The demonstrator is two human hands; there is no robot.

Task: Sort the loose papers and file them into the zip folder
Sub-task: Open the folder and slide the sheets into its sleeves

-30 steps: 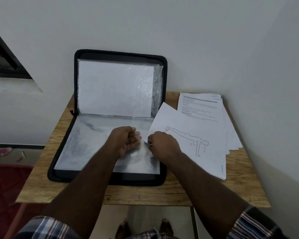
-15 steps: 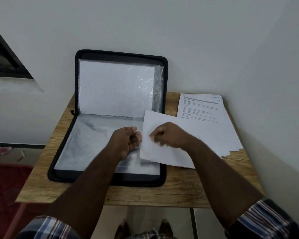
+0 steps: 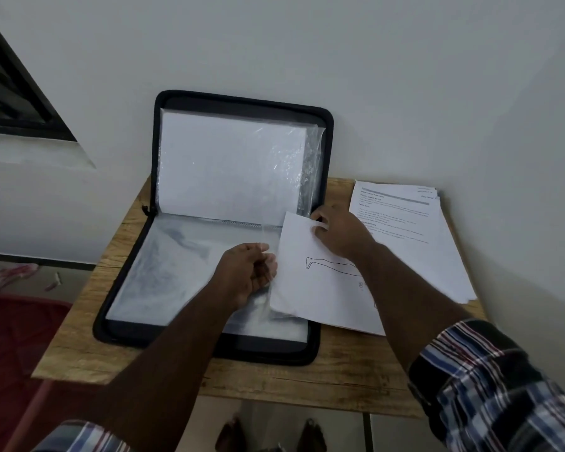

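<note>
A black zip folder (image 3: pixel 163 223) lies open on the wooden table (image 3: pixel 307 383), its lid leaning upright on the wall with filled clear sleeves inside. My left hand (image 3: pixel 245 272) pinches the open right edge of the clear plastic sleeve (image 3: pixel 177 272) that lies on the lower half. My right hand (image 3: pixel 340 233) grips the top edge of a white sheet with a line drawing (image 3: pixel 307 288), whose left edge lies at the sleeve's mouth. A stack of loose printed papers (image 3: pixel 415 236) lies to the right of the folder.
White walls close in behind and on the right of the small table. A dark window frame (image 3: pixel 10 93) sits at upper left. Red fabric (image 3: pixel 10 347) lies on the floor to the left, and feet show below the table's front edge.
My right hand has shifted from the sheet's lower left corner up to its top edge and turned the sheet more upright, nearer the sleeve's mouth. My left hand stays pinching the sleeve.
</note>
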